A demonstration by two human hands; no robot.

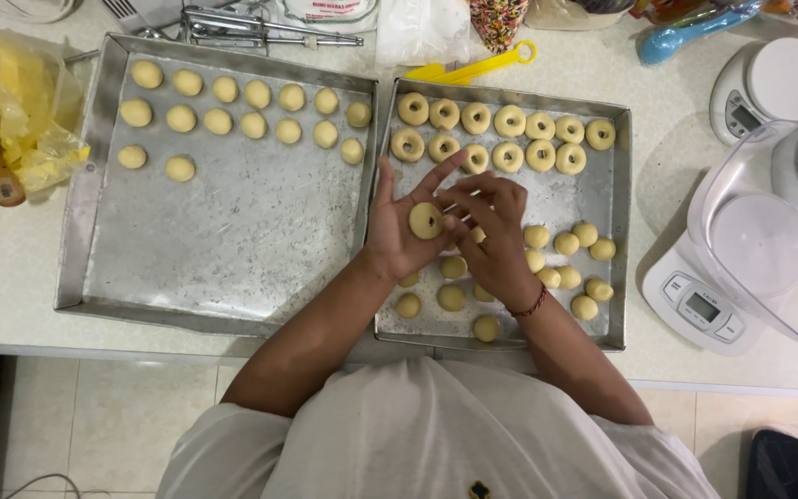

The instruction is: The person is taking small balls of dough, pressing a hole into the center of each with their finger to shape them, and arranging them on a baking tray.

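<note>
Left hand: my left hand [408,226] lies palm-up and open over the right tray, fingers spread, with one dough piece resting on the palm.
Dough piece: the dough piece [425,221] is a pale yellow round with a dent pressed in its middle, sitting on the open palm.
Right hand: my right hand [491,231] is curled over beside the left palm, its fingertips touching the edge of the dough piece; a dark red bracelet [530,305] circles the wrist.
Right tray: the right tray [619,231] is dull grey metal, square, with low walls; I see two rows of dented rings [510,120] at its far side and plain smooth balls [584,242] clustered at the near side.
Left tray: the left tray [233,240] is the same scuffed metal; it holds only smooth dough balls [253,94] in rows along the far edge, the rest bare.
Counter: the pale counter [11,296] carries both trays side by side, just touching.
Scales: a white kitchen scale [768,83] sits to the right, and a second scale [699,305] bears a clear plastic bowl [778,231].
Bag: a crumpled yellow plastic bag [11,102] lies left of the trays.
</note>
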